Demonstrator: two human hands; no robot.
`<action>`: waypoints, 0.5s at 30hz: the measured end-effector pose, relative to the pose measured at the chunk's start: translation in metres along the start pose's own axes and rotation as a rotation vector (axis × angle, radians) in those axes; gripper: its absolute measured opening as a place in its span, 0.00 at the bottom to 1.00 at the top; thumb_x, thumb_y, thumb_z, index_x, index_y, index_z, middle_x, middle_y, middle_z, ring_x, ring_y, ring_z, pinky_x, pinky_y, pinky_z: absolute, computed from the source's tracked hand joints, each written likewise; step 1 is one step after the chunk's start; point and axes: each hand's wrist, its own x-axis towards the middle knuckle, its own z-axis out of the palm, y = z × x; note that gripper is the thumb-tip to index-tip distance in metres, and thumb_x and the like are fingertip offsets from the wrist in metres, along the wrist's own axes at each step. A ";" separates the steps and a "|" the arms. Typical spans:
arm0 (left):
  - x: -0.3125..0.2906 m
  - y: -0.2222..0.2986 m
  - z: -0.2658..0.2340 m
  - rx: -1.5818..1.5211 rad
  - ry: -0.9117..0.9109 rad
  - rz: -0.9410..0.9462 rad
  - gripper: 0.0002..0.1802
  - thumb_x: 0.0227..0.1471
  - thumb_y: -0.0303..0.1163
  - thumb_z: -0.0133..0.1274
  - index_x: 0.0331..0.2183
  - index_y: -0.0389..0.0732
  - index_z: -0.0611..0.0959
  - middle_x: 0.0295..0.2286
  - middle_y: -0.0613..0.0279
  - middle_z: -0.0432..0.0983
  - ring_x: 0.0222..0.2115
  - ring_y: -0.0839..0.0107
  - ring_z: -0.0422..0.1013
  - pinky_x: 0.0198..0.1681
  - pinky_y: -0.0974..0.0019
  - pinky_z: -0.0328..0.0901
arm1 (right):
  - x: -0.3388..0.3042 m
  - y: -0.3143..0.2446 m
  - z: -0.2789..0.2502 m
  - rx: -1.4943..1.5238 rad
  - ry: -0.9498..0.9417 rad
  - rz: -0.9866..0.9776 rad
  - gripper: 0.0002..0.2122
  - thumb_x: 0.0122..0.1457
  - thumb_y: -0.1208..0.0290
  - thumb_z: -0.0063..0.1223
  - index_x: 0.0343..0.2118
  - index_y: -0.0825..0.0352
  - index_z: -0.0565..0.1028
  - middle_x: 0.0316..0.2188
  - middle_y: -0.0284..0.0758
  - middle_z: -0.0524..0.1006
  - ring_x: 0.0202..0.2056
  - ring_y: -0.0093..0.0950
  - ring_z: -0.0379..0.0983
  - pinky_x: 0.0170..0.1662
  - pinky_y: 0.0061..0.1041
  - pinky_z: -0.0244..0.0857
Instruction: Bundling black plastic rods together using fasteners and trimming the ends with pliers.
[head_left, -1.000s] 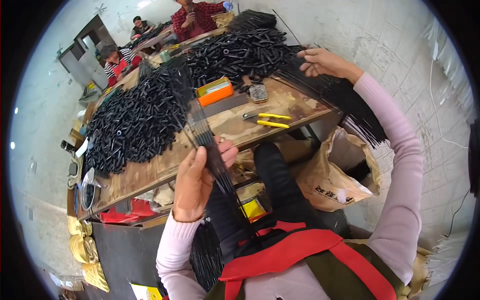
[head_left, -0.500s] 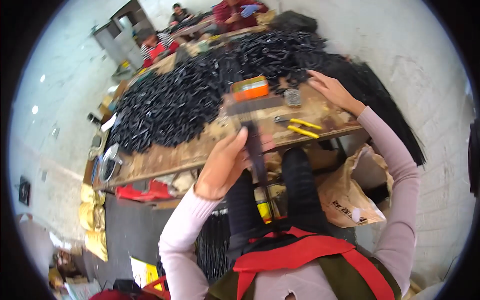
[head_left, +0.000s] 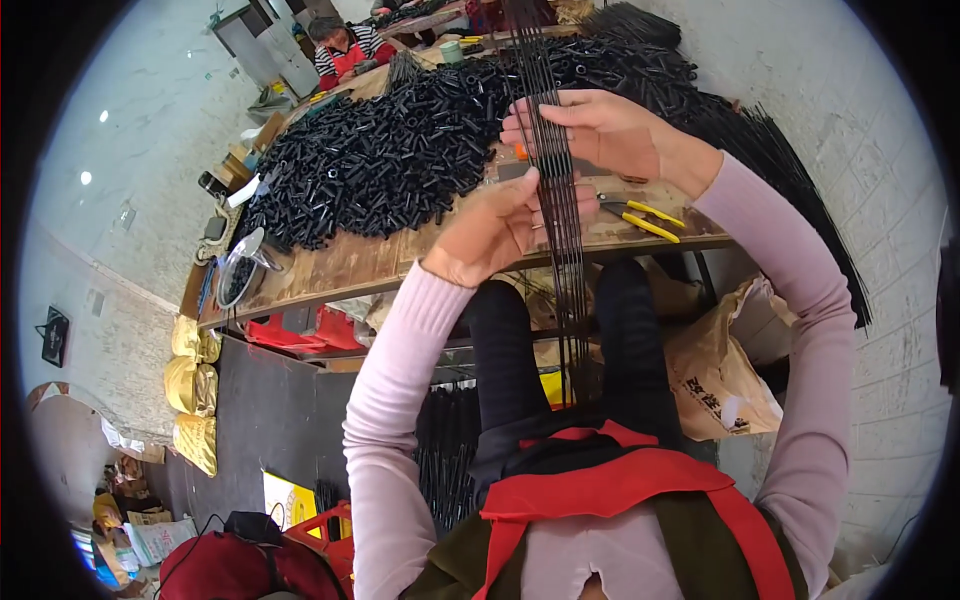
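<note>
A bundle of long thin black rods point(head_left: 567, 265) stands nearly upright before me, spread a little like a fan, its lower end reaching between my knees. My left hand point(head_left: 485, 230) grips it around the middle, thumb in front and fingers behind. Higher up, my right hand point(head_left: 615, 135) has its thumb across the front of the rods and its fingers behind them. Beyond my hands on the bench lies a big heap of short black tubular pieces point(head_left: 370, 165). Yellow-handled pliers point(head_left: 645, 218) rest to the right of the rods. An orange container point(head_left: 521, 152) is mostly hidden by my right hand.
More long black rods point(head_left: 790, 180) hang over the wooden bench's point(head_left: 330, 275) right end. A clear bowl point(head_left: 242, 268) sits at its left end. Below stand a brown paper bag point(head_left: 725, 360) and a red stool point(head_left: 315, 330). Another person point(head_left: 345, 55) sits at the far side.
My right hand has come from the bench's right side to the rods and taken hold of them. The bundle is raised, and my right hand covers much of the orange container.
</note>
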 end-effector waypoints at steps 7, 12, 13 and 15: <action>-0.015 -0.019 0.015 0.048 0.123 0.058 0.22 0.67 0.35 0.35 0.52 0.26 0.68 0.46 0.44 0.74 0.45 0.60 0.75 0.50 0.62 0.70 | -0.021 0.002 0.028 -0.067 0.050 0.168 0.19 0.64 0.70 0.49 0.55 0.75 0.66 0.52 0.43 0.73 0.54 0.32 0.70 0.60 0.30 0.62; 0.004 -0.004 -0.003 -0.021 0.007 0.086 0.25 0.67 0.39 0.34 0.52 0.27 0.69 0.47 0.46 0.73 0.48 0.59 0.72 0.52 0.60 0.68 | -0.011 -0.002 0.030 -0.291 0.213 -0.046 0.18 0.61 0.69 0.55 0.51 0.73 0.71 0.45 0.40 0.78 0.47 0.28 0.75 0.52 0.27 0.70; 0.004 -0.006 -0.009 -0.168 -0.024 0.094 0.26 0.67 0.42 0.33 0.52 0.28 0.69 0.48 0.46 0.73 0.49 0.58 0.71 0.54 0.59 0.66 | -0.016 0.000 0.037 -0.366 0.221 -0.026 0.16 0.61 0.69 0.55 0.49 0.72 0.72 0.41 0.38 0.78 0.43 0.26 0.77 0.46 0.25 0.72; 0.000 -0.027 -0.031 -0.206 -0.008 0.073 0.30 0.66 0.47 0.31 0.54 0.30 0.68 0.50 0.46 0.71 0.52 0.55 0.69 0.58 0.56 0.61 | -0.030 0.015 0.046 -0.503 0.216 0.070 0.12 0.61 0.70 0.54 0.45 0.69 0.75 0.34 0.34 0.79 0.33 0.20 0.77 0.32 0.19 0.73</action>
